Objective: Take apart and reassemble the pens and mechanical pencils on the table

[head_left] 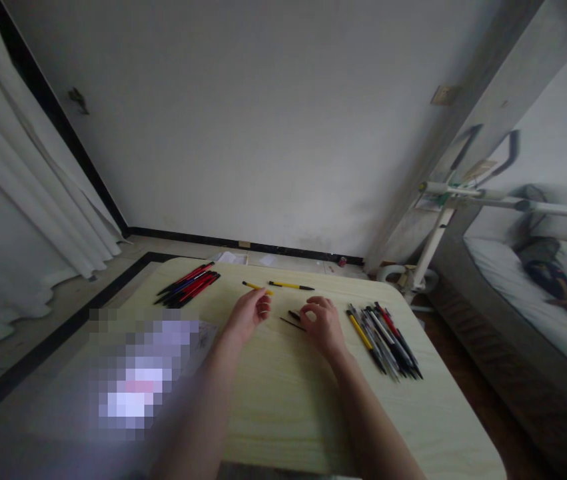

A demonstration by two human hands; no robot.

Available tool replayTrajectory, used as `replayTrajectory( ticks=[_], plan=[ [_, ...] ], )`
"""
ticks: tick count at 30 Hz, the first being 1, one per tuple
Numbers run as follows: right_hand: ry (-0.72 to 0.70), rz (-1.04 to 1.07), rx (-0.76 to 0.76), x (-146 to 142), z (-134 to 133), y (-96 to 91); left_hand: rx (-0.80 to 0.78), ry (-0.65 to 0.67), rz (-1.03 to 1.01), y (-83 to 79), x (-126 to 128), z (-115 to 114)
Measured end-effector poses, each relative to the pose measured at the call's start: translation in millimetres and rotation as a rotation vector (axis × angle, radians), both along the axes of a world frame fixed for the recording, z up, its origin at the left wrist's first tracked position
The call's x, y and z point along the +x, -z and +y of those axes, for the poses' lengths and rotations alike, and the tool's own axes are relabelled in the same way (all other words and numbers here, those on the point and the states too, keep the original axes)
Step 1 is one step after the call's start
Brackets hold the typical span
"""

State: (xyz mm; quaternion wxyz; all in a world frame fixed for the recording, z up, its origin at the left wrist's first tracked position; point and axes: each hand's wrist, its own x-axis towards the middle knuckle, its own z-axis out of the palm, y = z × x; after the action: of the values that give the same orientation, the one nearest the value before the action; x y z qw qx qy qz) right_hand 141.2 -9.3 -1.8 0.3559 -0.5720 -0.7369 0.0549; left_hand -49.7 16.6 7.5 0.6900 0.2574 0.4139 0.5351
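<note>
My left hand (250, 313) has its fingers curled, with the thumb over a yellow pen (252, 285) that has a black end; the pen shows on both sides of the thumb tip. My right hand (322, 325) is closed in a pinch, thumb and forefinger forming a ring. A short black pen piece (294, 315) sticks out leftward at its fingertips. Just under it, a thin dark stick (292, 324) reaches toward the same hand, perhaps a refill. A second yellow-and-black pen (290, 286) lies flat beyond both hands.
Red, blue and black pens (188, 285) lie bundled at the table's far left. A larger pile of mixed pens (386, 340) lies to the right. A bright pixelated patch (136, 387) covers the left side. Exercise equipment (436, 240) stands beyond the right corner of the table (283, 413).
</note>
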Motion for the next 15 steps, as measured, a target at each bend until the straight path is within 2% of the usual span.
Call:
replayTrajectory(
  ticks=[6, 15],
  plan=[
    [0.047, -0.036, -0.095, 6, 3, 3.2, 0.009, 0.007, 0.003, -0.1, -1, 0],
    [-0.049, -0.060, -0.026, -4, -4, -2.6, 0.013, -0.001, 0.004, 1.1, 0, 0]
  ],
)
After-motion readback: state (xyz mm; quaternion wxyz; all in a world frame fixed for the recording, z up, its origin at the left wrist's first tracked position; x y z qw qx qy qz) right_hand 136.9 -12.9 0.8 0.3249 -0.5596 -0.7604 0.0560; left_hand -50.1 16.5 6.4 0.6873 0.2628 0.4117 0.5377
